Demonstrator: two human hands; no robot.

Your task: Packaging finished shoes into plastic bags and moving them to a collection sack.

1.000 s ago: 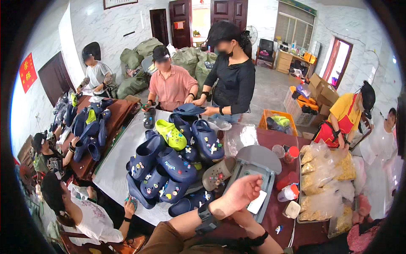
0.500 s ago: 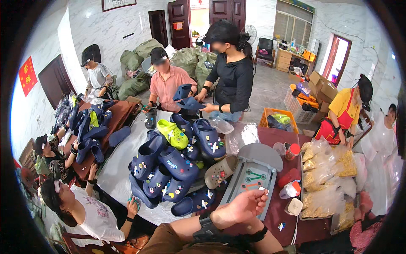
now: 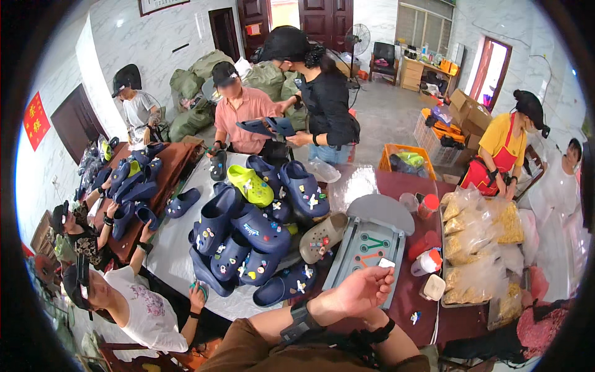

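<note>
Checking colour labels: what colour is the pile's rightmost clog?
Greyish beige; the clog shows best in the head view.

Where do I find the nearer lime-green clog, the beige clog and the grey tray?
Lime-green clog (image 3: 251, 186): head view, on its upper.
Beige clog (image 3: 322, 239): head view, on its upper.
Grey tray (image 3: 383, 215): head view, on its rounded end.

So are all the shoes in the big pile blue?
No, a lime clog sits among the blue clogs.
</note>
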